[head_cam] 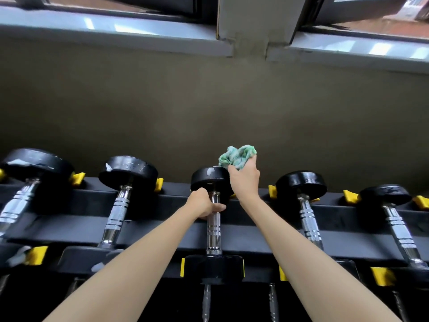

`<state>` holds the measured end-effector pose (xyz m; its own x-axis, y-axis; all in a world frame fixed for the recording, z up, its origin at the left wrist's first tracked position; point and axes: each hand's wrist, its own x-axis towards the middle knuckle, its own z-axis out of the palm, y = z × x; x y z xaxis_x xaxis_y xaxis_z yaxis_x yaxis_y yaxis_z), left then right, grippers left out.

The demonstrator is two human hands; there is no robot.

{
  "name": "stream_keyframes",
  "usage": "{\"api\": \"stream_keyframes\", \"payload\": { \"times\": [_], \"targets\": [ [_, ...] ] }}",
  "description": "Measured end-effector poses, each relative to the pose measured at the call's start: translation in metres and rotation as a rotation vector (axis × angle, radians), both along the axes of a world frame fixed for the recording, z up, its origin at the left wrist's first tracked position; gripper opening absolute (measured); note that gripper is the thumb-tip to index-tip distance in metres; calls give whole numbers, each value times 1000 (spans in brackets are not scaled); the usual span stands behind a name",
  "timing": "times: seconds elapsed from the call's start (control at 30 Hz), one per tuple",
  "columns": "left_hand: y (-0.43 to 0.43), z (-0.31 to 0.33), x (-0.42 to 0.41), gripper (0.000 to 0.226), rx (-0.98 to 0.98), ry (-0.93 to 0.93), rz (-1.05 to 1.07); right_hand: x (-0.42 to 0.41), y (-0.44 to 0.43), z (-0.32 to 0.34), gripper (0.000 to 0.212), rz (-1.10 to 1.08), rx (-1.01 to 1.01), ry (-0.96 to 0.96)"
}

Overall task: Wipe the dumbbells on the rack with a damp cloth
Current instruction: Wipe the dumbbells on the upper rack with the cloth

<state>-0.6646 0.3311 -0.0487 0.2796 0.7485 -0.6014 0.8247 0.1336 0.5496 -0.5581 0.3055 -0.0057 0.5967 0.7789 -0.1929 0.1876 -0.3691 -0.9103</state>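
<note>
L hand point(202, 203) grips dumbbell point(213, 219) handle; R hand point(244, 180) clutches cloth point(236, 156).

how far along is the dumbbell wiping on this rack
Likely done: the fourth dumbbell and fifth dumbbell from the left look glossy, no smears. In hand: the left hand grips the middle dumbbell by its handle while the right hand holds the green cloth at its far head. Left: the first dumbbell and second dumbbell show white residue on their heads; lower rows are mostly hidden.
</note>
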Motion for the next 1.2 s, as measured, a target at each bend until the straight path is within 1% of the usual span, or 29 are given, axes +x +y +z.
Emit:
{"api": "stream_keyframes", "payload": {
  "times": [0.17,0.27,0.3,0.37,0.43,0.5,0.57,0.67,0.7,0.9,1.1,1.2],
  "targets": [
    [2,-4,-8,44,-86,-81,-32,-10,13,8,42,119,-26,-86],
    [2,-3,-11,31,-80,-92,-51,-21,21,11,41,217,-19,-135],
    [2,-4,-12,30,-98,-107,-38,-24,22,11,41,250,-15,-135],
    [2,-6,-17,28,-169,-176,1,-27,22,11,42,285,-16,-114],
    [0,-7,-23,19,-257,-287,47,-23,19,11,43,301,-19,-90],
    [-3,-6,-27,16,-301,-367,96,-17,16,13,45,329,-26,-74],
    [-6,-6,-29,23,-289,-386,121,-13,11,14,46,359,-34,-60],
    [-9,-7,-33,52,-299,-395,142,-16,2,8,44,351,-43,-69],
    [-10,-7,-35,55,-315,-402,151,-17,-1,5,43,337,-40,-67],
    [-11,4,-47,46,-332,-413,213,-21,-12,0,41,310,-10,-88],
    [-17,4,-54,50,-275,-411,292,-24,-33,-6,43,345,11,-188],
    [-20,7,-58,49,-249,-419,309,-31,-46,-18,45,291,15,-186]
  ]
}}
